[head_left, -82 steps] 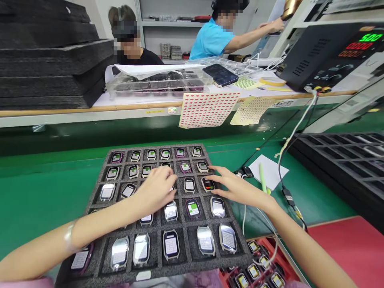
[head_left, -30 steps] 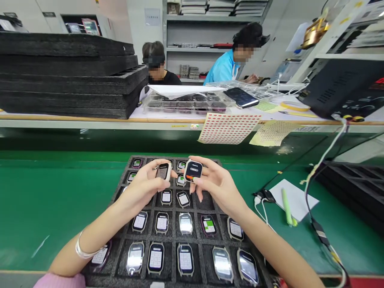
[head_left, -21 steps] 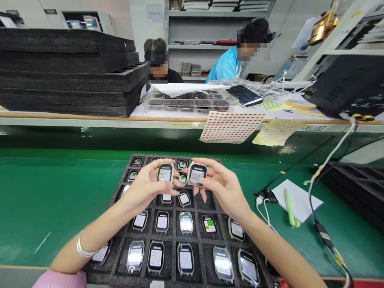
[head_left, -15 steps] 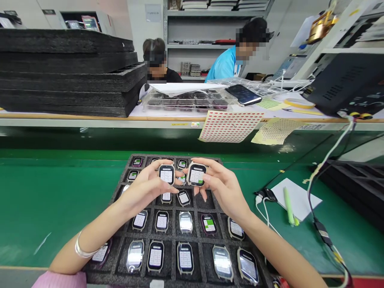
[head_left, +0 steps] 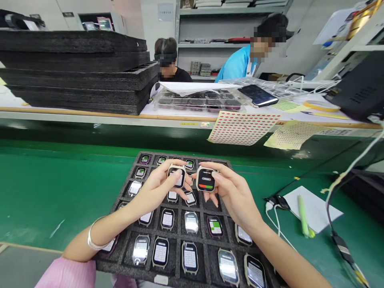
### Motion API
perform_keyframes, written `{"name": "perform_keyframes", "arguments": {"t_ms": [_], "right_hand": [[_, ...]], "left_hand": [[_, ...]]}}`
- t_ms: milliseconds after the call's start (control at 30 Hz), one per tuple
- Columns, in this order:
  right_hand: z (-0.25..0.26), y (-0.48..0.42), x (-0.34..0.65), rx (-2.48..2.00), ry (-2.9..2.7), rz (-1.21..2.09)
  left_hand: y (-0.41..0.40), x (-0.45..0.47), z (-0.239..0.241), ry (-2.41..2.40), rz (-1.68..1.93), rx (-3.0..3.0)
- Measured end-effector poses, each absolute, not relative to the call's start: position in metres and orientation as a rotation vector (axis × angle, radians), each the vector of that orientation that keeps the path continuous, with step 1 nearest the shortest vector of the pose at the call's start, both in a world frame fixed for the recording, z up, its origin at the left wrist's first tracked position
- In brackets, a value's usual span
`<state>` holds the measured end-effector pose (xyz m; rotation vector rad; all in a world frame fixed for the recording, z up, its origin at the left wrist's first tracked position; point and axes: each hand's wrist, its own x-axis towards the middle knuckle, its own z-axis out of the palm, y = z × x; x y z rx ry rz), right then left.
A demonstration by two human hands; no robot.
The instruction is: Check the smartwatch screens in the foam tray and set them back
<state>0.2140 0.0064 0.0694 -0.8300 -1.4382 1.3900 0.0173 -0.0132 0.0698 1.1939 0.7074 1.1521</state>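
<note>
My left hand [head_left: 160, 185] grips a smartwatch case [head_left: 174, 178] without a strap, its thumb lying on the lit screen. Beside it, my right hand [head_left: 232, 192] holds a second strapless smartwatch [head_left: 205, 182] by its edge; that screen is dark with a red and green bar at the bottom. Both watches are upright, a small gap apart, above a black foam tray [head_left: 177, 236]. Several more watches sit in the tray's compartments, most showing white grids, some with green patches, such as the purple-rimmed watch [head_left: 215, 227]. My forearms and hands hide some compartments.
Stacked black foam trays [head_left: 75, 76] stand on the shelf at left. A clear plastic tray [head_left: 195, 103], a phone [head_left: 258, 96] and a sticker sheet [head_left: 244, 127] are nearby. At right lie white paper [head_left: 324, 210], a green pen [head_left: 303, 216] and cables. Two people are beyond the shelf.
The right watch's screen has gone from a white grid to dark with a red and green bar. My left thumb has moved onto the left watch's screen. The view has shifted slightly left.
</note>
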Motion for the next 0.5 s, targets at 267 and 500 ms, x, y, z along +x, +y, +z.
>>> {"name": "perform_keyframes", "arguments": {"t_ms": [267, 500], "right_hand": [[0.071, 0.004, 0.213, -0.894, -1.471, 1.309], [0.082, -0.011, 0.215, -0.842, -1.458, 1.365]], "left_hand": [[-0.017, 0.016, 0.07, 0.614, 1.145, 1.059], [-0.02, 0.015, 0.067, 0.635, 1.111, 1.046]]}}
